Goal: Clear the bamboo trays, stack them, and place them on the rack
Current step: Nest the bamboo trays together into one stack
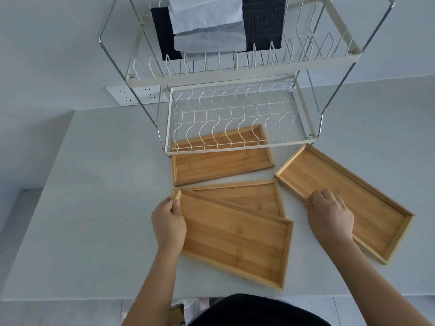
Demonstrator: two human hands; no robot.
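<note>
Four shallow rectangular bamboo trays with raised rims are seen on a pale grey tabletop (pixel 94 184), all of them empty. The nearest tray (pixel 235 243) lies at a slant in front of the person, and its far left corner overlaps a second tray (pixel 254 196), which is partly hidden beneath it. A third tray (pixel 223 163) lies farther back, its far edge tucked under the lower tier of a two-tier white wire dish rack with chrome side frames (pixel 235 118). The fourth tray (pixel 348 201) is set at an angle to the right, apart from the others.

The left hand (pixel 168 222) is closed on the left rim of the nearest tray, near its far corner, with the fingers curled over the edge. The right hand (pixel 329 212) is closed on the near long rim of the fourth tray, fingers inside the tray and thumb at the outer edge. The hands are held well apart.

On the upper tier of the rack, a black patterned cloth (pixel 261 20) and pale grey folded cloths (pixel 207 20) are draped. The lower tier is bare wire. A white wall socket (pixel 136 95) is seen behind the rack on the left.
</note>
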